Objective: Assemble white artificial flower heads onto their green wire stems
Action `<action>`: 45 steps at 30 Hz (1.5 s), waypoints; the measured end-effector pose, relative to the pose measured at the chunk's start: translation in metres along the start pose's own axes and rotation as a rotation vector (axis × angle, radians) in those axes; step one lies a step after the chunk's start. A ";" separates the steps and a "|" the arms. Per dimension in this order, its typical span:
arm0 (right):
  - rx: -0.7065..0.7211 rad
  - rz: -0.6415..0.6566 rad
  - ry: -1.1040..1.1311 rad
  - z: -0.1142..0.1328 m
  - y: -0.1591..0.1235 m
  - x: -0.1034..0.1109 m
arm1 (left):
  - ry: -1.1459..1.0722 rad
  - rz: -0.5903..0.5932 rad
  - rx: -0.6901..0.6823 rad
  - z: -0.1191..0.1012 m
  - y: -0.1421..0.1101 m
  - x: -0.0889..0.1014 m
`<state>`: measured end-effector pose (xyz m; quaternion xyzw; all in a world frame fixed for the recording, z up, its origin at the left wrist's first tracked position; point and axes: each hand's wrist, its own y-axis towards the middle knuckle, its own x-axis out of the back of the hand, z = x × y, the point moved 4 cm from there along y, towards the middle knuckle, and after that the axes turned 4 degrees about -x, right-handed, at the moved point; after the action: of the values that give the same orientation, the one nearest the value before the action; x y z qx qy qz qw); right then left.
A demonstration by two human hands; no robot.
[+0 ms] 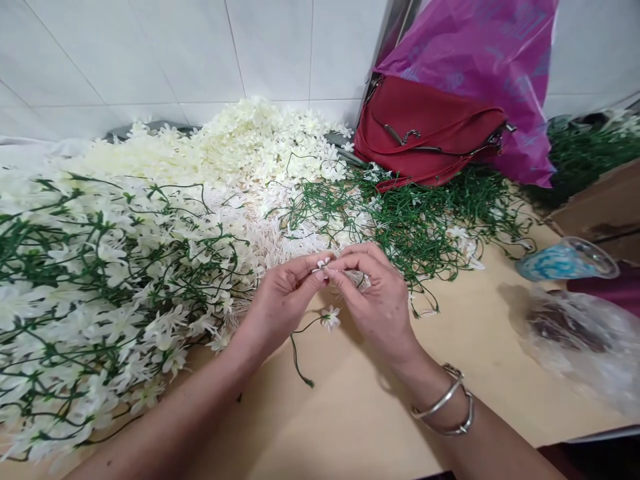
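In the middle of the head view, my left hand (283,297) and my right hand (380,300) meet fingertip to fingertip over the table. Both are closed in a pinch on a small white artificial flower (323,265), mostly covered by the fingers. Below them hangs or lies a thin green stem (296,357) with an opened white blossom (330,318); its upper end is hidden behind my left hand. Just beyond the fingers is a heap of loose white flower pieces (267,233). Two silver bangles circle my right wrist.
Finished-looking white flowers on green stems (115,287) pile up at left, cream petals (260,137) behind. Bare green stems (425,227) lie right of centre under a red handbag (430,130) and purple bag (480,53). A plastic cup (565,260) and clear bag (585,340) stand at right.
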<state>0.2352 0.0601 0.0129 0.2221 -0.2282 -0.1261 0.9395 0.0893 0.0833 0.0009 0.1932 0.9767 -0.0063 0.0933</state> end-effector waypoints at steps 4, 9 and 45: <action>-0.028 -0.018 0.009 -0.001 -0.003 -0.002 | 0.003 -0.017 0.009 0.003 -0.001 0.000; -0.002 -0.042 -0.027 -0.001 -0.003 -0.002 | 0.105 -0.030 -0.062 0.004 0.000 0.000; -0.155 0.119 0.222 -0.005 0.007 0.004 | 0.066 -0.175 -0.126 -0.021 -0.003 0.015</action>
<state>0.2422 0.0669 0.0140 0.1477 -0.1255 -0.0619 0.9791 0.0707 0.0875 0.0183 0.1011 0.9908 0.0536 0.0720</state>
